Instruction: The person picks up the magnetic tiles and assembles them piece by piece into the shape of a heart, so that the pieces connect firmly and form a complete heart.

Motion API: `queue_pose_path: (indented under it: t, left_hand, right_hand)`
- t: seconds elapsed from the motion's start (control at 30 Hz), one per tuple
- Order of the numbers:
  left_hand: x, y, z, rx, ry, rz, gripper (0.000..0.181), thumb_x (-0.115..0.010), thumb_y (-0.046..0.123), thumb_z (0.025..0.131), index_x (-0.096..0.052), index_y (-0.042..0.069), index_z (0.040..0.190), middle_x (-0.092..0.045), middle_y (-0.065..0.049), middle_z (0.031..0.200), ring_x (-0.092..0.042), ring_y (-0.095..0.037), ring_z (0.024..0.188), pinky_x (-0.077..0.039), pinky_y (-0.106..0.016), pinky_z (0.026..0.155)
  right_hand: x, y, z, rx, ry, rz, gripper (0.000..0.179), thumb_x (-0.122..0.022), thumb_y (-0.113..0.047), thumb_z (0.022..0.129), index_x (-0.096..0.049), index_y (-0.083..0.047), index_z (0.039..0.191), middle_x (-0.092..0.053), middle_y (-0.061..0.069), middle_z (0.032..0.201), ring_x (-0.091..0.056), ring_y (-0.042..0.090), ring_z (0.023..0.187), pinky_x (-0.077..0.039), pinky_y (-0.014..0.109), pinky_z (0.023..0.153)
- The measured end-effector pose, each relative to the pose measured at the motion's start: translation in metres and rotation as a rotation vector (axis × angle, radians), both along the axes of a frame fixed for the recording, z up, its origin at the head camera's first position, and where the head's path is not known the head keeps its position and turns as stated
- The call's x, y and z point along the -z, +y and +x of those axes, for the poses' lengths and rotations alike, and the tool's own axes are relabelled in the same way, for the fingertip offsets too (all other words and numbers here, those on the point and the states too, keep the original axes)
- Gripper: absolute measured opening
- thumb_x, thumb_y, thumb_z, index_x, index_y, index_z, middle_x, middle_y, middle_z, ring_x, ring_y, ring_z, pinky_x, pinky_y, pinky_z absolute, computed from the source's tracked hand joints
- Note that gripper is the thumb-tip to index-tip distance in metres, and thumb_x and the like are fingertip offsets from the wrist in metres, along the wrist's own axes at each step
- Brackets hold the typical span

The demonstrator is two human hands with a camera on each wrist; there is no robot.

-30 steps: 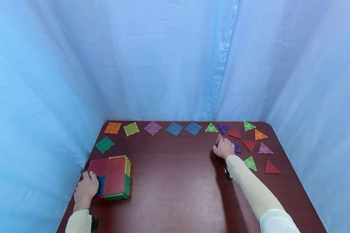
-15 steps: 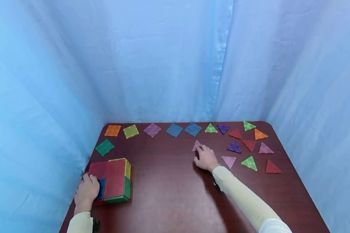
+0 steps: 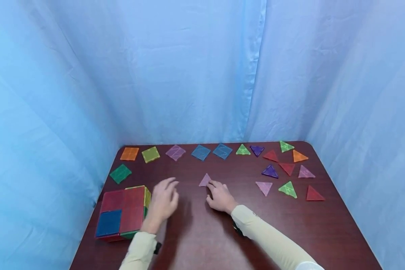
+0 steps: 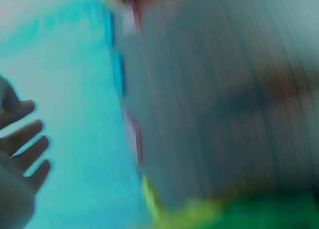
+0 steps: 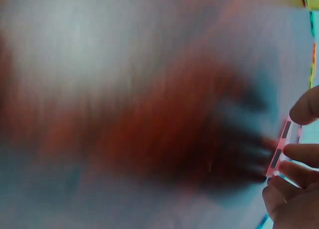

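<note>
My right hand (image 3: pixel 221 197) pinches a pale pink triangular magnetic tile (image 3: pixel 205 180) above the middle of the table. In the right wrist view, thumb and fingers hold the same pink tile (image 5: pixel 278 151) by its edges. My left hand (image 3: pixel 162 200) is in the air to the left of it, fingers spread and holding nothing. The left wrist view also shows the left hand (image 4: pixel 22 154) with its fingers apart. Just left of that hand stands a box built of magnetic tiles (image 3: pixel 133 210), red on top with a blue square tile (image 3: pixel 108 223) at its near left corner.
Square tiles line the back and left of the dark wooden table (image 3: pixel 202 240), among them a green tile (image 3: pixel 120 173) and a blue tile (image 3: pixel 200 152). Several triangular tiles, such as a purple triangle (image 3: pixel 270 171), lie at the right. A blue curtain (image 3: pixel 189 75) surrounds the table.
The right hand has carried the pink triangle leftward from the right-hand tiles to the middle. The left hand has left the tile box and moved right, toward the right hand.
</note>
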State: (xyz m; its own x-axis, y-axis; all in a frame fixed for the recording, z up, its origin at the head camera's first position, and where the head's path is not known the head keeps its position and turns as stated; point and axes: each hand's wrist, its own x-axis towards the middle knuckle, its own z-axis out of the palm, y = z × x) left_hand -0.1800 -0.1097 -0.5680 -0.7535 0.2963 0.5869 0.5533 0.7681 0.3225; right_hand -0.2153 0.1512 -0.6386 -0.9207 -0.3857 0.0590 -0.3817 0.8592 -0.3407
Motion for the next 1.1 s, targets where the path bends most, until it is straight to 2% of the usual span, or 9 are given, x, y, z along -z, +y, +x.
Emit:
queue_pose_path:
  t: [0.1, 0.17, 0.23, 0.3, 0.4, 0.5, 0.8, 0.93, 1.1]
  left_hand:
    - [0.004, 0.039, -0.002, 0.063, -0.241, -0.069, 0.031, -0.061, 0.008, 0.092, -0.07, -0.001, 0.12, -0.065, -0.018, 0.132, -0.062, -0.036, 0.121, -0.051, -0.052, 0.1]
    - [0.007, 0.054, -0.008, 0.08, -0.387, -0.109, 0.033, -0.059, 0.01, 0.096, -0.068, -0.002, 0.126, -0.061, -0.018, 0.139, -0.06, -0.034, 0.128, -0.049, -0.048, 0.106]
    - [0.011, 0.066, -0.016, 0.088, -0.478, -0.153, 0.037, -0.057, 0.011, 0.098, -0.064, -0.004, 0.131, -0.058, -0.018, 0.143, -0.057, -0.033, 0.132, -0.047, -0.046, 0.109]
    - [0.016, 0.073, -0.025, 0.108, -0.52, -0.189, 0.039, -0.056, 0.01, 0.098, -0.062, -0.006, 0.133, -0.057, -0.021, 0.144, -0.055, -0.034, 0.134, -0.045, -0.046, 0.111]
    - [0.024, 0.079, -0.037, 0.137, -0.545, -0.218, 0.04, -0.056, 0.008, 0.097, -0.062, -0.006, 0.134, -0.058, -0.021, 0.143, -0.057, -0.034, 0.133, -0.046, -0.046, 0.11]
    - [0.032, 0.081, -0.043, 0.137, -0.573, -0.214, 0.039, -0.055, 0.005, 0.096, -0.063, -0.004, 0.133, -0.06, -0.019, 0.142, -0.059, -0.033, 0.13, -0.048, -0.045, 0.109]
    - [0.044, 0.079, -0.041, 0.116, -0.554, -0.284, 0.044, -0.056, 0.004, 0.093, -0.061, -0.008, 0.134, -0.057, -0.02, 0.145, -0.054, -0.035, 0.136, -0.044, -0.045, 0.112]
    - [0.04, 0.077, -0.041, 0.096, -0.539, -0.326, 0.045, -0.056, 0.004, 0.092, -0.059, -0.01, 0.135, -0.055, -0.021, 0.147, -0.05, -0.037, 0.14, -0.042, -0.044, 0.115]
    - [0.038, 0.078, -0.041, 0.093, -0.527, -0.376, 0.048, -0.057, 0.007, 0.092, -0.058, -0.008, 0.137, -0.052, -0.019, 0.151, -0.048, -0.034, 0.141, -0.041, -0.041, 0.116]
  right_hand:
    - [0.003, -0.003, 0.006, -0.005, 0.049, -0.037, 0.053, -0.062, -0.02, 0.092, -0.058, 0.005, 0.138, -0.057, 0.02, 0.143, -0.055, 0.035, 0.133, -0.046, 0.053, 0.102]
    - [0.004, -0.005, 0.008, -0.004, 0.078, -0.063, 0.051, -0.063, -0.018, 0.092, -0.059, 0.006, 0.136, -0.058, 0.02, 0.141, -0.057, 0.033, 0.131, -0.048, 0.052, 0.101]
    - [0.005, -0.004, 0.009, 0.002, 0.093, -0.076, 0.048, -0.063, -0.015, 0.092, -0.06, 0.006, 0.135, -0.059, 0.02, 0.14, -0.058, 0.032, 0.13, -0.048, 0.051, 0.103]
    - [0.005, -0.002, 0.009, 0.007, 0.095, -0.082, 0.046, -0.062, -0.011, 0.091, -0.061, 0.007, 0.134, -0.06, 0.019, 0.14, -0.059, 0.031, 0.13, -0.047, 0.051, 0.106]
    - [0.004, 0.0, 0.009, -0.006, 0.076, -0.075, 0.047, -0.061, -0.01, 0.092, -0.059, 0.007, 0.136, -0.058, 0.019, 0.143, -0.056, 0.032, 0.133, -0.044, 0.05, 0.11]
    - [0.004, 0.002, 0.009, -0.035, 0.052, -0.077, 0.049, -0.059, -0.011, 0.095, -0.056, 0.007, 0.14, -0.055, 0.02, 0.146, -0.054, 0.034, 0.136, -0.041, 0.05, 0.113]
    - [0.012, 0.024, 0.003, -0.019, 0.076, -0.138, 0.052, -0.055, -0.015, 0.1, -0.048, 0.006, 0.146, -0.047, 0.021, 0.154, -0.046, 0.036, 0.143, -0.038, 0.054, 0.116]
    - [0.0, 0.058, -0.015, 0.096, 0.107, -0.115, 0.055, -0.057, -0.018, 0.099, -0.047, 0.007, 0.147, -0.046, 0.026, 0.152, -0.045, 0.042, 0.141, -0.037, 0.06, 0.114]
    - [-0.024, 0.105, -0.035, 0.333, 0.051, -0.014, 0.058, -0.056, -0.024, 0.097, -0.046, 0.009, 0.145, -0.045, 0.032, 0.147, -0.046, 0.051, 0.133, -0.039, 0.066, 0.106]
